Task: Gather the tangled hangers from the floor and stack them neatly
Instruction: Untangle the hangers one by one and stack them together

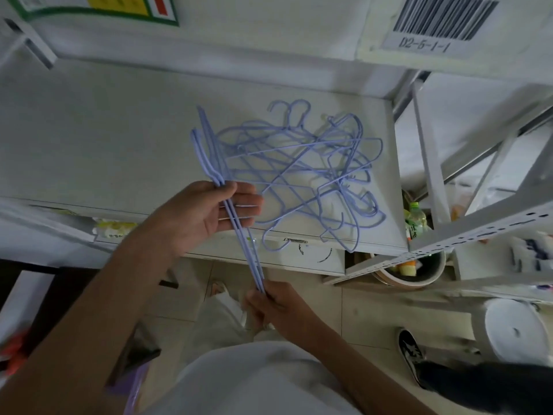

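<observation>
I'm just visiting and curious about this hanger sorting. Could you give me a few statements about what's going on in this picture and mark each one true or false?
1. Both hands hold the same small bundle of hangers. True: the left hand grips it midway and the right hand grips its lower end.
2. The tangled pile lies on the floor. False: it rests on a white shelf.
3. The hangers are red. False: they are pale purple.
4. A barcode label sits above the shelf. True.
5. The held bundle is buried inside the pile. False: it is at the pile's left edge, lifted clear of most of it.
</observation>
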Tool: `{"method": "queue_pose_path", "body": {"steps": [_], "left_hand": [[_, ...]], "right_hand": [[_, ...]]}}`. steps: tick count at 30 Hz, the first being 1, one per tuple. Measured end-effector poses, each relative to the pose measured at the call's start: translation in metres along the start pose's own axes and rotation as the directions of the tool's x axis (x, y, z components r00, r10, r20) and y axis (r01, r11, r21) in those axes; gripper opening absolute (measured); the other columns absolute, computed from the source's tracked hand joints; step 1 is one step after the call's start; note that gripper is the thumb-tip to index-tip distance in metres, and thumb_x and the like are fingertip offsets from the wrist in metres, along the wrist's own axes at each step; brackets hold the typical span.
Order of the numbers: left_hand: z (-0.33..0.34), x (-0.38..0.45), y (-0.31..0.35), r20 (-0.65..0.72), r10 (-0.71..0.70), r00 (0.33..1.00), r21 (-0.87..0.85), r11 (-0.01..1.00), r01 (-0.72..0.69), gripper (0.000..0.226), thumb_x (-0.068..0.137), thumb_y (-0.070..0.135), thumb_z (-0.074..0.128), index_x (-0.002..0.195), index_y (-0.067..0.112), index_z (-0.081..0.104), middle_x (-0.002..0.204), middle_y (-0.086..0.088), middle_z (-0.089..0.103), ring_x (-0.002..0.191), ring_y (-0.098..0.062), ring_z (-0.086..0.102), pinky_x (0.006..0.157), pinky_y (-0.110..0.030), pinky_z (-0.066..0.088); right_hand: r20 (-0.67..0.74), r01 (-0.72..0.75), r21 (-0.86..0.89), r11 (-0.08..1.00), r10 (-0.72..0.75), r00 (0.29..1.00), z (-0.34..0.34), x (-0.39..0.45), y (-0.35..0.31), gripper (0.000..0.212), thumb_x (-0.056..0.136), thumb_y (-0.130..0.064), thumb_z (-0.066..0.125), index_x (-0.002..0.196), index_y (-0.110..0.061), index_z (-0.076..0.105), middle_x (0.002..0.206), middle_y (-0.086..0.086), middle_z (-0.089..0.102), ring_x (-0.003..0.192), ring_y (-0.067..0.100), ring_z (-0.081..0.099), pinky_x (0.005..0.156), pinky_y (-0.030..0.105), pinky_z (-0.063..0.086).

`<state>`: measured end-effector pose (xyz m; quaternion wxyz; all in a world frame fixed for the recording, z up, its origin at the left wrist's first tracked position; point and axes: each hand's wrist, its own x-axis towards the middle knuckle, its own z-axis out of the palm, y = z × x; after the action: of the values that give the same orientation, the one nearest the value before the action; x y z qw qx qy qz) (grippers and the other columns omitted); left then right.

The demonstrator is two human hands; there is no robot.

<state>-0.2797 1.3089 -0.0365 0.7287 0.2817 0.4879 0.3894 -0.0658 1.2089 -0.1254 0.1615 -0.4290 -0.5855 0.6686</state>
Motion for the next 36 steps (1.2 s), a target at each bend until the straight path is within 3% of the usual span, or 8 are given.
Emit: {"method": "queue_pose_path", "body": {"steps": [5,7,10,12,15,22,27,36], "left_hand": [[-0.010,-0.008,0.012,0.020,0.109,0.994,0.068,0.992,-0.110,0.036,0.093,0.020,0.052,0.115,-0.001,0.070,0.114,-0.023,0.077,0.108,-0.035,0.075,0.083,-0.038,0.064],[-0.019,-0.014,0.010,0.011,0.151,0.988,0.066,0.986,-0.151,0.035,0.095,0.019,0.051,0.113,0.000,0.074,0.116,-0.025,0.075,0.109,-0.037,0.074,0.082,-0.036,0.063],[-0.033,-0.026,0.002,0.031,0.132,0.991,0.042,0.990,-0.133,0.036,0.098,0.017,0.049,0.116,0.003,0.076,0.124,-0.026,0.072,0.114,-0.039,0.072,0.085,-0.037,0.063],[-0.038,-0.031,-0.005,0.043,0.115,0.992,0.056,0.991,-0.118,0.037,0.099,0.018,0.048,0.121,0.004,0.074,0.127,-0.026,0.071,0.116,-0.040,0.070,0.087,-0.037,0.062],[-0.039,-0.034,-0.012,0.017,0.100,0.995,0.091,0.991,-0.102,0.037,0.100,0.020,0.047,0.122,0.005,0.073,0.126,-0.026,0.071,0.116,-0.040,0.070,0.087,-0.037,0.062],[-0.038,-0.038,-0.017,-0.017,0.062,0.998,0.018,0.998,-0.061,0.039,0.099,0.018,0.044,0.120,0.007,0.075,0.125,-0.026,0.072,0.113,-0.042,0.071,0.083,-0.036,0.063],[-0.042,-0.042,-0.023,-0.040,0.036,0.999,-0.051,0.998,-0.038,0.040,0.098,0.017,0.045,0.123,0.002,0.072,0.126,-0.030,0.070,0.111,-0.042,0.072,0.081,-0.036,0.064],[-0.037,-0.040,-0.019,-0.068,0.052,0.996,-0.029,0.998,-0.054,0.042,0.096,0.019,0.047,0.127,-0.002,0.066,0.123,-0.028,0.072,0.104,-0.038,0.075,0.078,-0.035,0.065]], "right_hand": [[-0.002,0.078,0.329,0.941,-0.082,0.997,-0.019,0.007,-0.006,0.035,0.102,-0.012,0.056,0.107,0.022,0.063,0.101,0.050,0.064,0.082,0.015,0.077,0.084,0.031,0.061],[-0.198,0.170,0.435,0.884,-0.091,0.976,-0.054,0.017,-0.010,0.035,0.107,-0.013,0.051,0.113,0.018,0.065,0.103,0.040,0.070,0.088,0.024,0.077,0.085,0.034,0.061],[-0.480,0.132,0.145,0.981,-0.047,0.876,-0.133,0.043,-0.021,0.021,0.107,-0.007,0.051,0.106,-0.004,0.072,0.088,0.018,0.074,0.073,0.022,0.073,0.071,0.037,0.058],[-0.583,-0.069,-0.320,0.945,-0.139,0.801,-0.181,0.067,-0.024,0.019,0.103,-0.007,0.056,0.111,-0.012,0.072,0.093,0.011,0.075,0.077,0.020,0.073,0.074,0.039,0.058],[-0.446,-0.225,-0.787,0.575,-0.278,0.851,-0.220,0.099,-0.028,0.029,0.100,-0.019,0.057,0.125,-0.029,0.067,0.119,0.005,0.066,0.099,0.026,0.071,0.083,0.041,0.059],[-0.067,-0.061,-0.998,0.033,-0.231,0.971,-0.235,0.146,-0.035,0.019,0.101,-0.033,0.054,0.111,-0.024,0.069,0.117,0.001,0.058,0.091,0.028,0.071,0.060,0.033,0.044],[-0.094,-0.133,-0.984,-0.119,-0.290,0.952,-0.245,0.140,-0.051,0.020,0.100,-0.017,0.056,0.115,-0.025,0.067,0.114,0.003,0.062,0.087,0.032,0.072,0.064,0.038,0.055],[-0.243,-0.321,-0.930,-0.177,-0.358,0.901,-0.255,0.124,-0.093,0.028,0.081,-0.001,0.070,0.101,-0.020,0.070,0.096,0.007,0.060,0.065,0.032,0.068,0.048,0.028,0.034]]}}
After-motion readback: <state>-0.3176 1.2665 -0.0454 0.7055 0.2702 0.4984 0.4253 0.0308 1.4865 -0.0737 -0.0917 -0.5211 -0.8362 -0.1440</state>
